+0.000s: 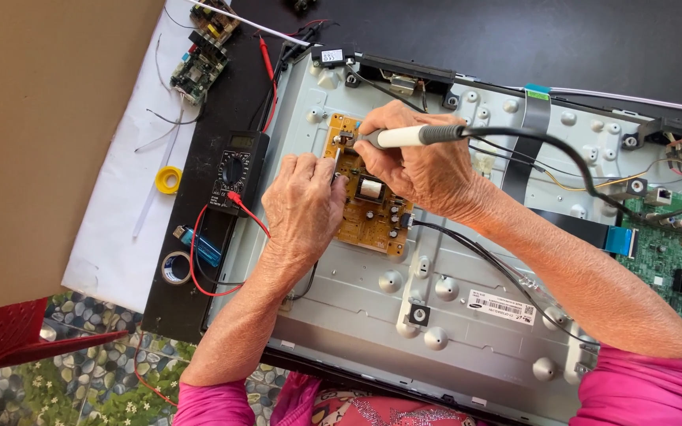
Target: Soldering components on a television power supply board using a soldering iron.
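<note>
Your right hand (pixel 420 162) is closed around the soldering iron (pixel 412 136) like a pencil, so its hot tip can reach the top corner of the yellow board (pixel 369 221). Your left hand (pixel 303 207) rests curled on the board's left edge, which likely keeps it from sliding on the grey metal panel (pixel 357 308). The black meter (pixel 234 170) lies just beside it, close enough to grab.

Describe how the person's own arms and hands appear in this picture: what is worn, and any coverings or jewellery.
Both hands, the left hand and the right hand, are bare: no gloves, rings or watch visible. Both forearms are uncovered. Bright pink sleeves are pushed up near the elbows, at the bottom edge of the view.
</note>
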